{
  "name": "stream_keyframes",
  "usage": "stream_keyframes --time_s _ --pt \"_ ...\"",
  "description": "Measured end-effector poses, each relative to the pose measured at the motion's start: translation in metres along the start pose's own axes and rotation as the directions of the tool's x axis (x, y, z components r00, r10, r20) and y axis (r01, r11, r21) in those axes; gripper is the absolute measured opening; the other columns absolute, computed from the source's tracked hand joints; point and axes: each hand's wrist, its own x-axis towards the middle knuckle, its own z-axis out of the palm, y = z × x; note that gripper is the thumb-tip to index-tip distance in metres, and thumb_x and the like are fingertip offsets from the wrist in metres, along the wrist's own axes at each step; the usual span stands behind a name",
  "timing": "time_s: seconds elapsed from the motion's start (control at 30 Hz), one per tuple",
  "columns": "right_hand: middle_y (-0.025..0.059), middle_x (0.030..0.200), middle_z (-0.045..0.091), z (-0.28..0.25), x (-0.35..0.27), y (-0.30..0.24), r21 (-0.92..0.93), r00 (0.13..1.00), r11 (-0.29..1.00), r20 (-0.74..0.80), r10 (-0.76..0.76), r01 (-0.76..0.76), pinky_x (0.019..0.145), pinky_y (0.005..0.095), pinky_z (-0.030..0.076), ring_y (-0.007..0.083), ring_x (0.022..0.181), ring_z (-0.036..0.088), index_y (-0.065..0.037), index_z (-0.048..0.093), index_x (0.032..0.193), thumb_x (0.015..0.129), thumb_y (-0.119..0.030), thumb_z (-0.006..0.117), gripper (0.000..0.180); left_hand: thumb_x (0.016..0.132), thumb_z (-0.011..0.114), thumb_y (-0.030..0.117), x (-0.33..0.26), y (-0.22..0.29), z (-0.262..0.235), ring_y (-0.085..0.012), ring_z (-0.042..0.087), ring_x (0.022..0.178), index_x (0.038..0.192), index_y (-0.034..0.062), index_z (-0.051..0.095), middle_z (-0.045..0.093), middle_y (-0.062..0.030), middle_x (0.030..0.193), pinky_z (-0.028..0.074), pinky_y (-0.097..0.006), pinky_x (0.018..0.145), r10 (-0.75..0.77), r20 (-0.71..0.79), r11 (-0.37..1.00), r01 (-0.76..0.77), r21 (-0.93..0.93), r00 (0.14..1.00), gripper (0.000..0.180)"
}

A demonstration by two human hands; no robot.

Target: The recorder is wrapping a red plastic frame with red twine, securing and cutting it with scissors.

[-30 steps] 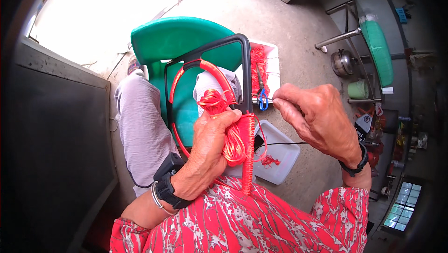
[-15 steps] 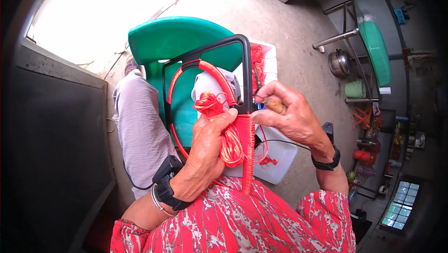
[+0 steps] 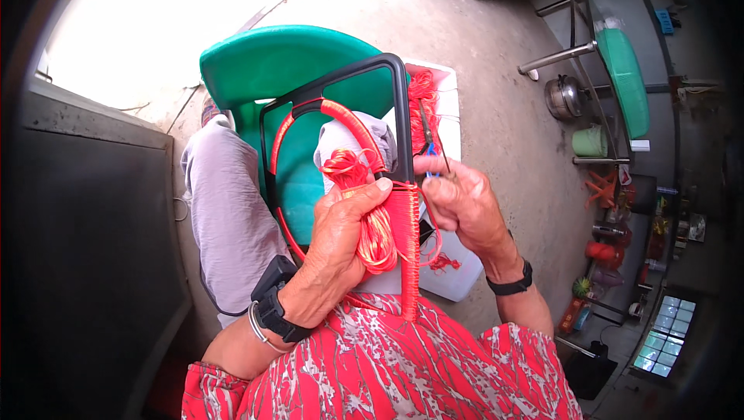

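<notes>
A black frame point(image 3: 401, 110) with a ring inside it rests over my lap, wound in part with red cord point(image 3: 402, 222). My left hand point(image 3: 341, 222) is closed on a looped hank of red-orange cord point(image 3: 377, 246), its thumb pressed on the frame's right side bar at the wrapping. Just right of that bar, my right hand point(image 3: 465, 203) has its index finger stretched to the bar and the other fingers curled. It holds a thin-shafted awl point(image 3: 445, 153); the fingers mostly hide its wooden handle. A loose strand of cord hangs below this hand.
A green plastic chair point(image 3: 287, 52) stands in front of me. Behind my right hand is a white box point(image 3: 449, 110) with red cord and scissors. A pale tray point(image 3: 457, 277) holds cord scraps. A metal rack with a pot point(image 3: 563, 98) stands at right, a dark panel point(image 3: 101, 211) at left.
My right hand has moved slightly down and left, with its index finger now against the bar. The awl's handle has turned further into the hand. My left hand keeps its hold.
</notes>
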Motion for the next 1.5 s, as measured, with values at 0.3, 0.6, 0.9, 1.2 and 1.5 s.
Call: stream_keyframes --time_s 0.3,0.6,0.9,1.2,1.5 --pt "-0.0037 0.059 0.048 -0.002 -0.016 0.024 0.17 0.999 0.985 -0.05 0.01 -0.002 0.043 0.0199 0.029 0.0036 0.047 0.04 -0.004 0.056 0.084 0.09 -0.019 0.064 0.018 0.09 0.06 0.011 0.0 0.0 0.007 -0.0201 0.069 0.075 0.097 -0.0004 0.059 0.068 -0.0118 0.087 0.06 -0.033 0.068 -0.042 -0.004 0.998 0.042 -0.049 0.999 0.013" --pt "-0.0036 0.053 0.032 0.001 -0.025 0.026 0.46 0.998 0.886 -0.012 -0.062 0.06 0.041 0.0228 0.025 0.0065 0.045 0.03 -0.008 0.045 0.069 0.088 -0.01 0.056 0.023 0.087 0.06 0.005 0.001 0.001 0.0 -0.0212 0.068 0.072 0.099 -0.0002 0.056 0.065 -0.0114 0.084 0.06 -0.036 0.065 -0.154 -0.016 0.986 0.153 -0.061 0.988 0.013" --pt "-0.0032 0.052 0.033 -0.002 -0.025 0.035 0.567 0.995 0.819 -0.002 -0.102 0.085 0.04 0.0249 0.025 0.0077 0.043 0.03 -0.009 0.044 0.068 0.088 -0.011 0.056 0.023 0.086 0.061 0.003 -0.001 0.0 -0.002 -0.0216 0.068 0.074 0.098 0.0019 0.056 0.064 -0.009 0.085 0.06 -0.036 0.067 -0.14 0.026 0.987 0.141 -0.074 0.99 0.013" --pt "-0.0006 0.052 0.041 0.004 -0.022 0.039 0.334 0.983 0.925 -0.103 -0.155 0.181 0.04 0.0226 0.026 0.0055 0.043 0.032 -0.008 0.048 0.07 0.088 -0.016 0.057 0.022 0.089 0.061 0.008 0.005 0.012 -0.012 -0.0226 0.069 0.077 0.103 -0.0022 0.056 0.066 -0.0136 0.09 0.061 -0.036 0.068 -0.164 0.076 0.984 0.158 0.079 0.984 0.018" --pt "-0.0044 0.06 0.054 0.02 -0.028 0.028 -0.036 0.949 0.95 -0.045 -0.313 0.312 0.046 0.0226 0.032 0.0021 0.053 0.041 -0.004 0.057 0.073 0.087 -0.013 0.063 0.018 0.089 0.06 0.008 0.0 0.005 -0.006 -0.019 0.068 0.07 0.1 -0.0023 0.059 0.067 -0.0107 0.084 0.057 -0.03 0.065 -0.015 0.065 0.973 -0.001 0.233 0.998 0.015"
